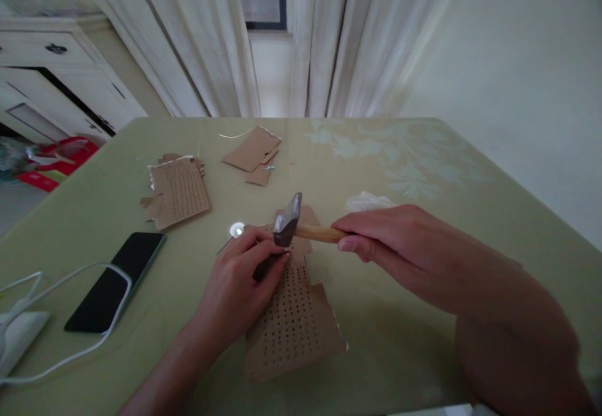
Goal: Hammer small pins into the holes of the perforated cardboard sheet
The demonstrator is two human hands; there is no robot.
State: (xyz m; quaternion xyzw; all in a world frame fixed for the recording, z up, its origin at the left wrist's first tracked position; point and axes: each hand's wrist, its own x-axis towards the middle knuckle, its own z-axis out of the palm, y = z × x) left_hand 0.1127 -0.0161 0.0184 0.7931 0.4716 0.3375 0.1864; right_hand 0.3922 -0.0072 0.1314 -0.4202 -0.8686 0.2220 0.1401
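The right hand (pixel 380 234) grips a hammer (pixel 301 228) by its wooden handle. The left hand (pixel 244 278) pinches a thin punch (pixel 264 266) on the holed cardboard (pixel 294 322) lying on the bench (pixel 399 341). It looks like hole-punching; the next hit must land squarely on the punch.

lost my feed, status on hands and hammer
Right hand shut on hammer, head just over the cardboard. Left hand pinching a punch on it. Phone off to the left.
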